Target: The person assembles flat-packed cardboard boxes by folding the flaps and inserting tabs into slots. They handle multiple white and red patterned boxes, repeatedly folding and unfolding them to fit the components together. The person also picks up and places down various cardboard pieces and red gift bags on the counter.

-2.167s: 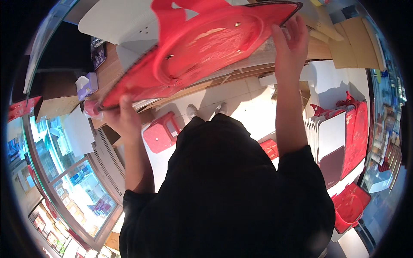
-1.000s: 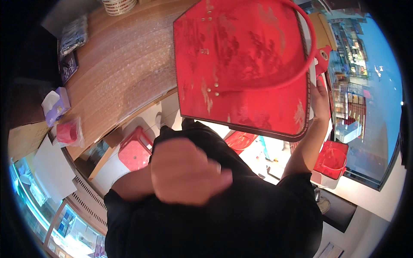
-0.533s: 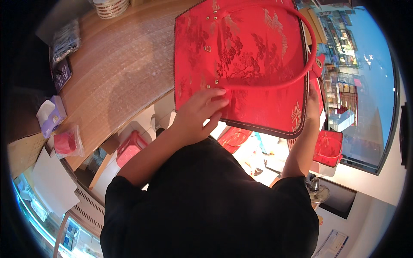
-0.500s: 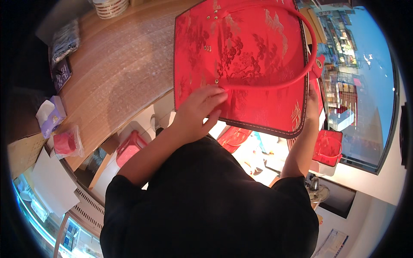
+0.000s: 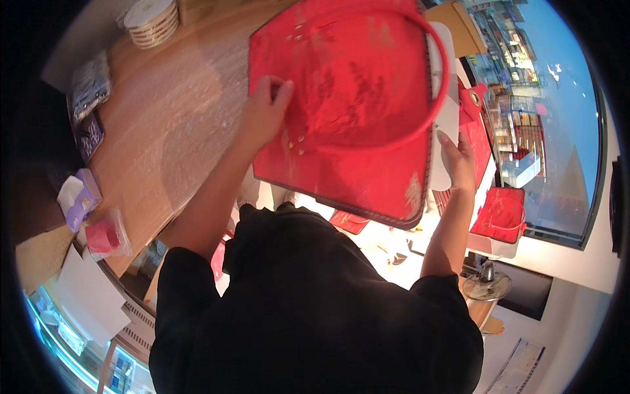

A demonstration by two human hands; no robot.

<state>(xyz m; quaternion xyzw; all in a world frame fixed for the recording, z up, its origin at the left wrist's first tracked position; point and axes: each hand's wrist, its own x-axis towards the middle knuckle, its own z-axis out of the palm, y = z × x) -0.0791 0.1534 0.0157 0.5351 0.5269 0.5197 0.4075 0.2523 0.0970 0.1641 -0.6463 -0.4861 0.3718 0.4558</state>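
Note:
A large red patterned handbag with dark stitched edging hangs tilted over the table's near edge, slightly blurred. Its rounded red handle loops across the front face. My right hand grips the bag's right side, thumb against a pale panel showing behind the red front. Behind that hand is a red strap tab with a metal eyelet. In front of the bag's left part is my left hand, fingers curled and pressed together; whether anything is pinched in them cannot be made out.
The wooden table carries a stack of ribbon spools, a purple tissue box and a red item in clear plastic. To the right are a smaller red bag, a cardboard box and a large screen.
The bag has shifted left and a little down, uncovering the pale panel at its right. My left hand has risen from the lower handle end to the left side, fingers now curled.

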